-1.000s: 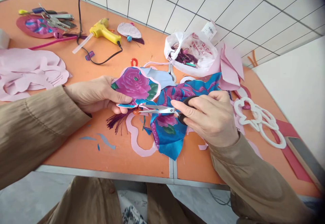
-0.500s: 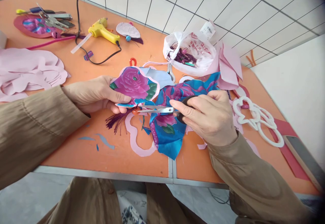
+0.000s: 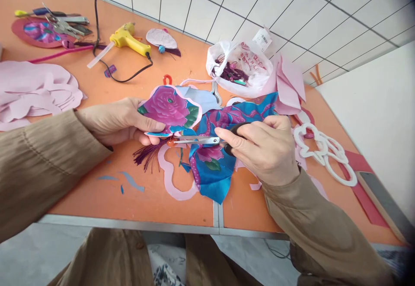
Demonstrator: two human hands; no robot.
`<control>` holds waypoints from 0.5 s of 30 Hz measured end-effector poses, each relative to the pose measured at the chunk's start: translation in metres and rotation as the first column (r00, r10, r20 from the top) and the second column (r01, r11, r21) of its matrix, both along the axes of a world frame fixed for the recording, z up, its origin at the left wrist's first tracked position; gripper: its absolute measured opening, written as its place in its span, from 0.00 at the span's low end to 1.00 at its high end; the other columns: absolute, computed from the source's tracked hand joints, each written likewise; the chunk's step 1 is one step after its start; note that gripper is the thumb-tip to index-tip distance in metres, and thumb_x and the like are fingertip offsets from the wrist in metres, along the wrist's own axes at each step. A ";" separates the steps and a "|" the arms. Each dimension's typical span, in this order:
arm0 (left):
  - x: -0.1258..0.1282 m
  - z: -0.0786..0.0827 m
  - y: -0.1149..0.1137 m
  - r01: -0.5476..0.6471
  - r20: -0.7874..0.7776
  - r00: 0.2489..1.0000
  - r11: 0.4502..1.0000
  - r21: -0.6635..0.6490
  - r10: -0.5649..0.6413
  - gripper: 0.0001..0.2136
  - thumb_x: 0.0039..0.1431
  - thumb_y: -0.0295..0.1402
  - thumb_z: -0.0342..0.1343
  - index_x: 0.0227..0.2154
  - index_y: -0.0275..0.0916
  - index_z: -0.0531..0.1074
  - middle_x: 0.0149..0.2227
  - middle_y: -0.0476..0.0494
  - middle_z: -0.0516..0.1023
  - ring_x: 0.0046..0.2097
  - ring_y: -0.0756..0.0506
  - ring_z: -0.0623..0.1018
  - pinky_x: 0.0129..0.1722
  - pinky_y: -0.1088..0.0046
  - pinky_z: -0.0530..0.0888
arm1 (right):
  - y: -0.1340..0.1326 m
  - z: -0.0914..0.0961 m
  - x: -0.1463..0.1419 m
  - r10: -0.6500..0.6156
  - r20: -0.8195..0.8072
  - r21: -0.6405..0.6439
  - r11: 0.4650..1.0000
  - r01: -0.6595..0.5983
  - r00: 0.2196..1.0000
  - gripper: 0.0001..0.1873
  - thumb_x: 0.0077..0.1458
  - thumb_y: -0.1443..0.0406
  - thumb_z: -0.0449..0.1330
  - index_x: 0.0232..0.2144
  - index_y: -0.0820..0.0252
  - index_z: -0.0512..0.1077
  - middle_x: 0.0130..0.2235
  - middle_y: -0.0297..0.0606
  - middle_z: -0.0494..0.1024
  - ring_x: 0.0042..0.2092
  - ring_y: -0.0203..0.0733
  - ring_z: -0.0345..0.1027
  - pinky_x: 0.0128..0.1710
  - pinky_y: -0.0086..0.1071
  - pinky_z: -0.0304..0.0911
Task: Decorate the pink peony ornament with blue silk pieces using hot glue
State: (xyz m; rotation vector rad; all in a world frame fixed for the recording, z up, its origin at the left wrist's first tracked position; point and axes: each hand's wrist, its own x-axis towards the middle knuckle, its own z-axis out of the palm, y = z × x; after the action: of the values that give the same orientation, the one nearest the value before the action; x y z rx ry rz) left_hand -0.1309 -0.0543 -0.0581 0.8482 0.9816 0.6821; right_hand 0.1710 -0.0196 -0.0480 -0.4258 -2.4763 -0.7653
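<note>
My left hand (image 3: 126, 122) pinches a rounded piece of floral fabric (image 3: 168, 104) with a pink edge, its thumb on top. My right hand (image 3: 262, 147) is wrapped round the black handles of a pair of scissors (image 3: 207, 140), whose blades point left along the lower edge of the piece. Below the blades show an orange bead (image 3: 170, 142) and a dark purple tassel (image 3: 149, 153). A blue floral cloth (image 3: 214, 186) lies under the scissors, beside a pink curved cutout (image 3: 177, 191). Several thin blue scraps (image 3: 132, 181) are on the table.
On the orange table (image 3: 113, 206) are a yellow glue gun (image 3: 129, 39) with its cord, a white plastic bag (image 3: 240, 72) of tassels, stacked pink pieces (image 3: 39, 89), keys (image 3: 65, 27), white ring-shaped cutouts (image 3: 340, 173) and a phone (image 3: 385, 204). A tiled wall stands behind.
The view has shifted slightly, so everything sits a little further left. Both hands keep their holds, and the scissors stay at the lower edge of the fabric piece.
</note>
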 end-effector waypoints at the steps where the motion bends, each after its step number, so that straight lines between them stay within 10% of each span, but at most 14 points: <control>1: 0.000 0.000 0.000 0.001 0.000 1.000 1.000 0.001 -0.001 0.15 0.38 0.35 0.77 0.26 0.33 0.78 0.18 0.48 0.76 0.19 0.54 0.72 0.17 0.86 0.69 | 0.000 0.000 0.000 0.003 -0.001 -0.005 1.000 -0.003 1.000 0.15 0.60 0.77 0.59 0.43 0.54 0.78 0.23 0.28 0.70 0.26 0.33 0.58 0.33 0.36 0.48; 15: 0.003 0.005 -0.001 -0.006 0.011 1.000 1.000 -0.002 0.006 0.15 0.39 0.34 0.77 0.23 0.32 0.77 0.18 0.47 0.75 0.20 0.53 0.73 0.18 0.84 0.71 | -0.001 -0.005 0.008 -0.084 0.011 -0.184 0.979 0.085 0.996 0.18 0.63 0.71 0.58 0.46 0.41 0.78 0.24 0.29 0.73 0.25 0.35 0.60 0.32 0.39 0.47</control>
State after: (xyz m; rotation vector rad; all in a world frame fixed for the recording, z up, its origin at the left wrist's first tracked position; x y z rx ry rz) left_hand -0.1283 -0.0552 -0.0534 0.8392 0.9753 0.6898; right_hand 0.1791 -0.0202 -0.0530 -0.6008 -2.5557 -0.5708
